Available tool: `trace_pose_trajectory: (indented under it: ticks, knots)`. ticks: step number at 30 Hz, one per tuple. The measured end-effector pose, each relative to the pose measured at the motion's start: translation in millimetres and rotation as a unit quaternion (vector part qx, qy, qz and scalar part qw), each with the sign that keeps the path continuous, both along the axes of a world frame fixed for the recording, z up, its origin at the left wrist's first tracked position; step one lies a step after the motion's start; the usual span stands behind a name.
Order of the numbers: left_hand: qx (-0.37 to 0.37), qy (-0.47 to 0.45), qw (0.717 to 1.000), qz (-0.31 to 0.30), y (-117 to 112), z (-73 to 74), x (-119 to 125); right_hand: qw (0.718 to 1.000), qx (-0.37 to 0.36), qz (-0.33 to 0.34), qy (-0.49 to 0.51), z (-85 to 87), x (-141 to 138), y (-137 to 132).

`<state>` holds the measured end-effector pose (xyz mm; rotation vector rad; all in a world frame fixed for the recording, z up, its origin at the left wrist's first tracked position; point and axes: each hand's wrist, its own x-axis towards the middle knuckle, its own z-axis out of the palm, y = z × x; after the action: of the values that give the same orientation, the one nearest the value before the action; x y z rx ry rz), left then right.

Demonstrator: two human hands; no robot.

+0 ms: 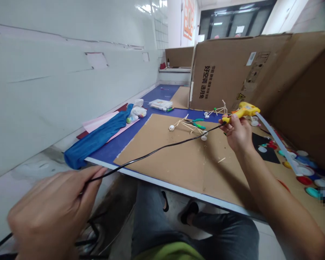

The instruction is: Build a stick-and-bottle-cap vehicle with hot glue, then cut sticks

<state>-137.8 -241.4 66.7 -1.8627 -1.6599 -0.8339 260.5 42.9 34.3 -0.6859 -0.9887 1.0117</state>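
- Yellow hot-glue gun [247,109], right of centre in the frame, raised above the table; a translucent glue stick [279,141] slants from its rear toward the lower right.
- Right hand [239,133]: fingers wrapped around the gun's handle; the bare forearm runs diagonally up from the lower right corner.
- Left hand [54,204], lower left: back of the hand toward the viewer, fingers curled, black power cord [162,147] gripped between thumb and forefinger. The cord rises across the frame to the gun's handle.
- Work surface: brown cardboard sheet [165,169] on a blue tabletop [112,150] with a pale front edge.
- Centre: frame of thin wooden sticks [190,127] with white wheels, beside green-handled pliers [198,120]; a second stick frame [220,109] stands behind, near the right hand.
- Right edge: assorted bottle caps [305,170] next to a black sheet [272,156].
- Left of centre: blue cloth [100,133] over pink paper [99,122]; white packet [161,104] farther back.
- Room: pale wall [56,101] at left, large printed carton [227,68] at upper right, orange poster [189,18] and dark-framed glazing [233,25] at the top.
- Bottom: the person's legs in grey trousers [154,220].
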Motion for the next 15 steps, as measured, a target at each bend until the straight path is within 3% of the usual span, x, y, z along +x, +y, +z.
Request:
trace_pose_trajectory:
  ticks: [3,6,9,11,13,15]
  knots:
    - [0.008,0.093,0.995,-0.041,23,14.3,18,0.999,-0.030,0.011,-0.008,-10.6,2,-3]
    - [0.036,0.092,0.984,-0.145,35,10.5,54,0.998,-0.059,0.020,-0.012,-21.6,2,-5]
    - [0.030,0.105,0.951,-0.289,39,-15.6,100,0.997,-0.071,0.031,-0.014,-28.2,-1,-7]
    - [-0.034,0.138,0.882,-0.450,47,-40.0,130,0.996,-0.075,0.035,-0.018,-29.1,-4,-7]
    - [-0.093,0.176,0.836,-0.512,65,-63.7,154,0.996,-0.077,0.032,-0.026,-28.3,-6,-6]
    - [-0.138,0.176,0.821,-0.525,92,-82.7,166,0.996,-0.076,0.030,-0.030,-27.3,-7,-6]
